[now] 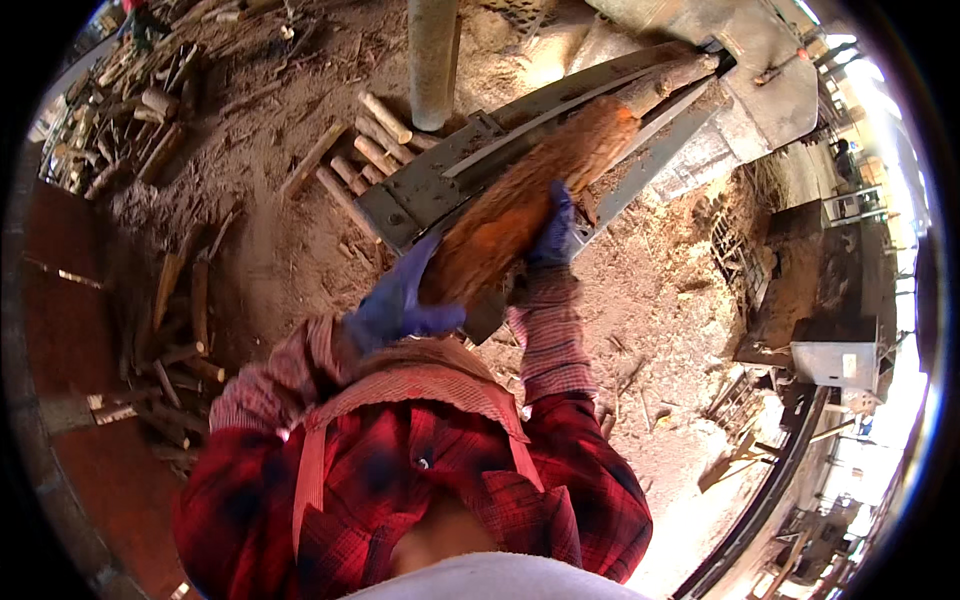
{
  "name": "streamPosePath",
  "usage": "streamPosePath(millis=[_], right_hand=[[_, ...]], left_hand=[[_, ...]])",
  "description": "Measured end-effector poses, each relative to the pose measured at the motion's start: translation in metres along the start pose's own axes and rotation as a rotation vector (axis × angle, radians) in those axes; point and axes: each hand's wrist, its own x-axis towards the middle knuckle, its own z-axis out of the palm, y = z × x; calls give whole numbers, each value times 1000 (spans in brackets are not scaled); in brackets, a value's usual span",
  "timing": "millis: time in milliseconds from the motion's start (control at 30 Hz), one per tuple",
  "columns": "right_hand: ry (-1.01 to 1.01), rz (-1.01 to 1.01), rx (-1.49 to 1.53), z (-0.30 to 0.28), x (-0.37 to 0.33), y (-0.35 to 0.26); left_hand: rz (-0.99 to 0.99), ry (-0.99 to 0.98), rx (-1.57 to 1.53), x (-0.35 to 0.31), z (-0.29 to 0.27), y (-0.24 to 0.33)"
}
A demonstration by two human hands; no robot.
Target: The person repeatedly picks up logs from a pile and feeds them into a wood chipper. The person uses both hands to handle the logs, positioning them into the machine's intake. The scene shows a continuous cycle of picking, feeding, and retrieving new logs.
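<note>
A thick, reddish-brown bark-covered log [530,175] lies slantwise along a grey metal trough [400,205], its near end close to my body. My left hand [400,300], in a blue-purple glove, cups that near end, with the thumb under it and fingers along its left side. Against the log's right side is my right hand [555,230], gloved alike, its fingers pointing up the trough. Ahead of the log, a paler, thinner piece of wood [670,82] reaches the dark opening of a metal machine [770,90]. Whether the two pieces touch is hard to make out.
Short cut logs [375,145] lie left of the trough, by an upright grey post [432,65]. A larger log pile [150,110] spreads at the far left. Wood debris covers the ground [640,330]. A grey box [835,362] stands at the right beside dark equipment.
</note>
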Motion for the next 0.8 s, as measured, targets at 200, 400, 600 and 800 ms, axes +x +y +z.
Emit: streamPosePath(millis=[200,400,600,800], right_hand=[[-174,-92,53,84,-15,-2],[-194,-266,76,101,-25,-39],[51,-791,-1164,50,-35,74],[-192,-861,-1548,14,6,84]], left_hand=[[44,160,674,-43,-33,-4],[283,93,845,-12,-52,11],[-304,-208,1289,39,-37,-33],[245,6,1133,23,-61,-103]])
